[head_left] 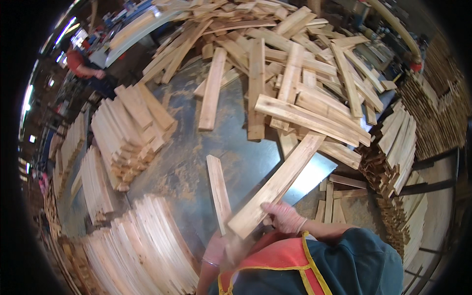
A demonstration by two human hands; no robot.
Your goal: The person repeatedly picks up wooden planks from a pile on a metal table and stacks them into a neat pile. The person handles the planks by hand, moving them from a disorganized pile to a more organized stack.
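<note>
A pale wooden board [280, 184] slants up and away from me, its near end close to my body. Around the lower part of its right edge, my right hand [285, 217] is closed, in a thin pinkish glove. Just left of that end is a narrower board [219, 189], its far end pointing away over the metal table. The near end of the narrow board meets my left hand [215, 250], which looks closed on it; blur and the wide board partly hide those fingers.
A loose heap of boards [295, 73] covers the far part of the metal table [196, 147], with sawdust about. Neat board stacks stand at near left [142, 246], far left [128, 132] and right [398, 142]. Another person [83, 69] stands at far left.
</note>
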